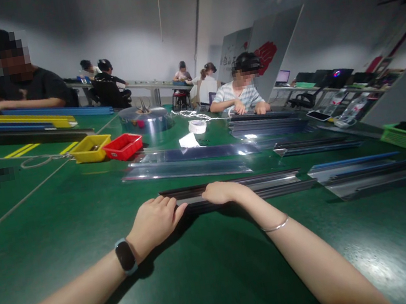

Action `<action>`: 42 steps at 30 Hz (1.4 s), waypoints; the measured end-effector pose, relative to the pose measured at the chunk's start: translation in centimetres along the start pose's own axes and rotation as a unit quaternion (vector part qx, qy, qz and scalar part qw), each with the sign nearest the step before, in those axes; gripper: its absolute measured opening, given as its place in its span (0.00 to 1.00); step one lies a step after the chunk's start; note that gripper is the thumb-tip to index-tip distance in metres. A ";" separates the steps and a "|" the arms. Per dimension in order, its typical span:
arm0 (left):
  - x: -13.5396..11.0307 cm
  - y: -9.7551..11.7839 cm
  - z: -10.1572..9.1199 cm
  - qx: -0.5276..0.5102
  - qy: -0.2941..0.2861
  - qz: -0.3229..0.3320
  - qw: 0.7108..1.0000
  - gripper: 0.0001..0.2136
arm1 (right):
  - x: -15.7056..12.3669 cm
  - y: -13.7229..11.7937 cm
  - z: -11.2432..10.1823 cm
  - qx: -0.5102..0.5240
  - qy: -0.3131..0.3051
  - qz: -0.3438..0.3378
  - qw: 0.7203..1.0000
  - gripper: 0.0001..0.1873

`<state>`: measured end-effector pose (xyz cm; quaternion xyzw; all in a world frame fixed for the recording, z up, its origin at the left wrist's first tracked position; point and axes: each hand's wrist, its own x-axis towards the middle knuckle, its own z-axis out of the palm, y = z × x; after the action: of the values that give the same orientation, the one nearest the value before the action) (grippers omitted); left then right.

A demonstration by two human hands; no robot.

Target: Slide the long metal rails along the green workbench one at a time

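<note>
Left hand [156, 223] open, flat against dark strip [270, 182].
Right hand [221, 193] curled over it, clamping unconfirmed; strip extends rightward from both hands.

A dark green table [61, 212] carries a yellow tray [90, 148], a red tray [123, 146] and a white tape roll [197, 126].

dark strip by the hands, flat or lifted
Flat: dark strip lies on the green table, left hand and right hand touching it.
</note>
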<state>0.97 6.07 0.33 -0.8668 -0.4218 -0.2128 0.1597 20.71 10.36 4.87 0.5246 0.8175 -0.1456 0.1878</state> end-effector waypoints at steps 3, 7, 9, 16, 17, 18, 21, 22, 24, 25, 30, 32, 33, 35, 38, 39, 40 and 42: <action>0.0 0.0 0.0 0.010 0.001 0.003 1.000 0.17 | -0.3 0.5 -0.1 -0.023 -0.013 0.014 1.000 0.22; 0.1 0.2 0.0 0.010 -0.006 0.007 1.000 0.17 | -0.5 1.1 0.0 -0.041 -0.013 0.015 0.999 0.21; 0.1 0.3 0.1 0.009 -0.006 0.014 1.000 0.17 | -0.6 1.1 0.1 -0.049 -0.010 0.011 0.999 0.20; 0.2 0.3 0.7 0.006 -0.011 0.018 1.000 0.17 | 0.3 -1.2 0.5 -0.066 0.120 -0.183 0.974 0.15; 0.1 0.3 0.7 0.004 -0.015 0.016 1.000 0.17 | 0.5 -1.5 0.6 -0.072 0.125 -0.189 0.971 0.15; 0.1 0.3 0.6 0.002 -0.020 0.013 1.000 0.17 | 0.8 -1.7 0.7 -0.080 0.121 -0.188 0.971 0.15; 0.1 0.4 0.5 -0.013 -0.036 0.007 0.999 0.17 | 1.2 -1.8 0.8 -0.094 0.096 -0.168 0.977 0.16; 0.1 0.4 0.5 -0.020 -0.040 0.005 0.999 0.17 | 1.2 -1.6 0.8 -0.091 0.088 -0.159 0.979 0.16; 0.2 0.5 0.3 -0.041 -0.043 0.000 0.998 0.17 | 1.1 -1.3 0.6 -0.078 0.068 -0.139 0.985 0.17; 0.2 0.5 0.3 -0.055 -0.044 -0.001 0.997 0.16 | 1.0 -1.1 0.6 -0.070 0.056 -0.128 0.988 0.17; 0.4 0.2 0.1 -0.156 -0.043 -0.050 0.986 0.17 | 0.2 -0.9 0.4 -0.016 0.035 -0.034 0.999 0.17; 0.5 -0.4 0.4 -0.214 -0.022 -0.120 0.969 0.19 | 0.1 -1.5 0.6 0.000 0.049 -0.007 0.999 0.17; 0.5 -0.7 0.7 -0.249 -0.008 -0.155 0.956 0.20 | 0.0 -1.9 0.7 0.008 0.058 -0.003 0.998 0.18; 0.7 -1.5 1.5 -0.320 0.022 -0.227 0.920 0.21 | 0.1 -2.7 1.1 0.032 0.080 -0.003 0.996 0.20; 0.9 -2.6 2.7 -0.407 0.028 -0.310 0.859 0.22 | 0.3 -3.6 1.6 0.073 0.111 0.011 0.991 0.24; 1.0 -2.8 2.9 -0.424 0.026 -0.321 0.846 0.23 | 0.3 -3.7 1.7 0.080 0.112 0.019 0.990 0.25; 1.0 -2.9 3.1 -0.436 0.023 -0.325 0.839 0.23 | 0.4 -3.8 1.7 0.082 0.108 0.025 0.990 0.25; 1.1 -3.0 3.2 -0.447 0.016 -0.323 0.834 0.22 | 0.5 -3.7 1.4 0.079 0.089 0.024 0.993 0.24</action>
<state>-0.09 10.02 -1.61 -0.6545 -0.5342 -0.4316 -0.3162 17.35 8.58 3.53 0.5683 0.8038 -0.1585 0.0758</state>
